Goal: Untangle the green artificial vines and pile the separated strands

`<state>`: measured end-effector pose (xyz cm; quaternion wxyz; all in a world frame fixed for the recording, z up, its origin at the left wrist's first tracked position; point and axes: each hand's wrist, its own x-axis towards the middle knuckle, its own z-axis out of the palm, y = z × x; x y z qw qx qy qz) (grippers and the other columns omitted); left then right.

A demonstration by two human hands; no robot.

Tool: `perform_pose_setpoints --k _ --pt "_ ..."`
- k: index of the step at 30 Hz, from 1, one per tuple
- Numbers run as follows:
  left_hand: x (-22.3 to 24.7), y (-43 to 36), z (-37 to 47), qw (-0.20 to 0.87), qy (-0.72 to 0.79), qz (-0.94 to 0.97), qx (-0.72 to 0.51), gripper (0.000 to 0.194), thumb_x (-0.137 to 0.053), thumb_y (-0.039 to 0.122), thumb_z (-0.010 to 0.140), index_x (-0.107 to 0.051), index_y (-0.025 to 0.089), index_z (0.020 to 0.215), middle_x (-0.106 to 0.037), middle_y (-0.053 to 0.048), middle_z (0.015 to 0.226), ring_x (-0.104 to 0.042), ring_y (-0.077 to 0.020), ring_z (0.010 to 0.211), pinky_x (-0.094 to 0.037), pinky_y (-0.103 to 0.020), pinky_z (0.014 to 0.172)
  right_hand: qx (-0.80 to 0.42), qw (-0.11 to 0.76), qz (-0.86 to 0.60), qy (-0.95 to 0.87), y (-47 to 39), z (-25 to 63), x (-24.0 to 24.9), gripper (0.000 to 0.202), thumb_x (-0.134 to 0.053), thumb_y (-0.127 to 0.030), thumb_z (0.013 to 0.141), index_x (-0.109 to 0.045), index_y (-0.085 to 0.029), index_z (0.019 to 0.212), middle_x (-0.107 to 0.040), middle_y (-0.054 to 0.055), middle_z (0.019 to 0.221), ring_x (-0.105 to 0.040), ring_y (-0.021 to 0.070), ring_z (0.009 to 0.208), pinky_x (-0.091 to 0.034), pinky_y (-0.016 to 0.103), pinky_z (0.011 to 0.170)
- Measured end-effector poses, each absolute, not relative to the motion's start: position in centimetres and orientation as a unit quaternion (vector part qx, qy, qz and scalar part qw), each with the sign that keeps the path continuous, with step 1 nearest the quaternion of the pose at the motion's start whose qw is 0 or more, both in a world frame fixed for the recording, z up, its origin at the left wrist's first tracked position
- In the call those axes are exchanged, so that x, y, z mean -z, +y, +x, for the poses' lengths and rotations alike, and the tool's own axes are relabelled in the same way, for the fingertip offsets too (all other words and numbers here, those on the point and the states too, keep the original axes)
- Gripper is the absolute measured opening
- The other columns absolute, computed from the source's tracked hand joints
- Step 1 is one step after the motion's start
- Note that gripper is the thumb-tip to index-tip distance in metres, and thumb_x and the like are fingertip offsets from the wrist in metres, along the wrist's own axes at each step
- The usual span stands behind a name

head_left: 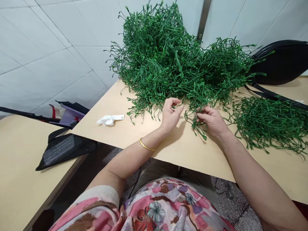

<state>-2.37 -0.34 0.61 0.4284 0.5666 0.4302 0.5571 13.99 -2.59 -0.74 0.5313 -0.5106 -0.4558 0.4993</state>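
Several green plastic plant stems (198, 128) are pinched between the thumb and fingers of my right hand (211, 120), and their tips hang toward the table. Just left of it, my left hand (171, 114) has its thumb and fingers apart, with nothing seen between them. Both hands are at the front edge of a tall heap of green plastic stems (158, 61), which are thin and tangled with small forked tips. To the right of my right hand lies a flatter pile of similar stems (271, 123).
A crumpled white tissue (107, 120) lies on the light wooden table (134, 134) at left. A black round bag (284, 62) with a strap stands at the back right. Across a gap on the left, a black mesh pouch (62, 149) rests on another table (21, 154). White tiled wall (55, 38) runs behind.
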Motion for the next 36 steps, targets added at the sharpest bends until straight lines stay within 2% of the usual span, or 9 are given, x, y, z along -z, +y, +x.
perform_pose_setpoints --k 2,7,11,17,22,27,29,32,36 --pt "-0.9 -0.8 -2.5 0.389 0.397 0.625 -0.548 0.01 -0.06 0.02 0.077 -0.055 0.016 0.069 -0.052 0.0 0.07 -0.046 -0.0084 0.066 -0.035 -0.023 0.059 -0.502 0.532 -0.506 -0.457 -2.6 13.9 0.7 0.018 -0.068 -0.024 0.059 -0.06 -0.018 0.074 -0.055 -0.004 0.057 -0.052 0.0093 0.05 -0.038 0.023 0.049" --pt "-0.1 -1.7 -1.3 0.478 0.354 0.7 -0.395 0.02 -0.056 0.023 0.079 -0.057 0.014 0.062 -0.052 0.001 0.059 -0.043 -0.008 0.057 -0.033 -0.024 0.056 -0.519 0.53 -0.48 -0.468 -2.9 13.8 0.5 0.022 -0.07 -0.026 0.058 -0.06 -0.018 0.077 -0.057 -0.004 0.058 -0.051 0.0087 0.05 -0.039 0.023 0.049" --pt "0.8 -1.4 -0.5 0.528 0.411 0.623 -0.406 0.016 -0.059 0.022 0.076 -0.05 0.014 0.065 -0.049 0.003 0.056 -0.043 -0.0062 0.052 -0.033 -0.021 0.052 -0.512 0.53 -0.48 -0.475 -3.1 13.6 0.2 0.02 -0.068 -0.025 0.06 -0.06 -0.018 0.077 -0.056 -0.004 0.06 -0.049 0.008 0.05 -0.039 0.023 0.049" --pt "0.5 -1.3 -0.4 0.563 0.404 0.603 -0.395 0.014 -0.053 0.004 0.071 -0.05 0.013 0.061 -0.049 0.004 0.054 -0.043 -0.0047 0.051 -0.034 -0.02 0.052 -0.482 0.52 -0.486 -0.51 -3.4 13.1 -0.2 0.017 -0.066 -0.025 0.063 -0.059 -0.018 0.077 -0.056 -0.004 0.067 -0.048 0.0077 0.052 -0.038 0.023 0.05" --pt "-0.3 -1.5 -0.7 0.625 0.39 0.542 -0.404 0.017 -0.053 0.006 0.072 -0.048 0.014 0.058 -0.049 0.003 0.052 -0.042 -0.0048 0.047 -0.033 -0.021 0.049 -0.472 0.513 -0.493 -0.521 -3.4 13.3 -0.2 0.013 -0.062 -0.024 0.066 -0.058 -0.019 0.076 -0.049 -0.005 0.056 -0.041 0.0079 0.047 -0.031 0.023 0.045" --pt "-1.0 -0.8 -1.5 0.69 0.375 0.445 -0.43 0.014 -0.053 0.005 0.068 -0.048 0.014 0.059 -0.059 -0.001 0.062 -0.049 -0.006 0.054 -0.034 -0.02 0.051 -0.457 0.488 -0.52 -0.532 -3.4 13.6 -0.2 0.008 -0.062 -0.022 0.064 -0.055 -0.019 0.065 -0.049 -0.004 0.056 -0.038 0.0074 0.047 -0.028 0.023 0.044" --pt "-1.2 -0.7 -1.7 0.682 0.367 0.471 -0.422 0.014 -0.052 0.004 0.068 -0.048 0.014 0.059 -0.058 -0.001 0.06 -0.049 -0.0061 0.055 -0.036 -0.02 0.053 -0.431 0.49 -0.532 -0.54 -3.4 13.6 -0.2 0.008 -0.063 -0.021 0.064 -0.055 -0.019 0.064 -0.051 -0.003 0.057 -0.041 0.0083 0.049 -0.03 0.023 0.045" --pt "-1.1 -0.8 -1.7 0.613 0.369 0.565 -0.411 0.017 -0.05 0.001 0.066 -0.046 0.015 0.056 -0.051 0.003 0.053 -0.044 -0.0052 0.052 -0.033 -0.02 0.054 -0.435 0.519 -0.518 -0.522 -3.3 13.6 -0.3 0.008 -0.064 -0.025 0.065 -0.059 -0.019 0.068 -0.053 -0.003 0.056 -0.045 0.0093 0.051 -0.033 0.023 0.048" --pt "-0.6 -1.0 -1.8 0.564 0.378 0.614 -0.402 0.016 -0.049 0.002 0.066 -0.046 0.015 0.057 -0.044 0.005 0.049 -0.039 -0.0051 0.048 -0.029 -0.02 0.05 -0.473 0.55 -0.501 -0.473 -3.1 13.7 -0.4 0.023 -0.071 -0.035 0.064 -0.055 -0.018 0.061 -0.056 -0.002 0.058 -0.049 0.009 0.053 -0.037 0.023 0.052"
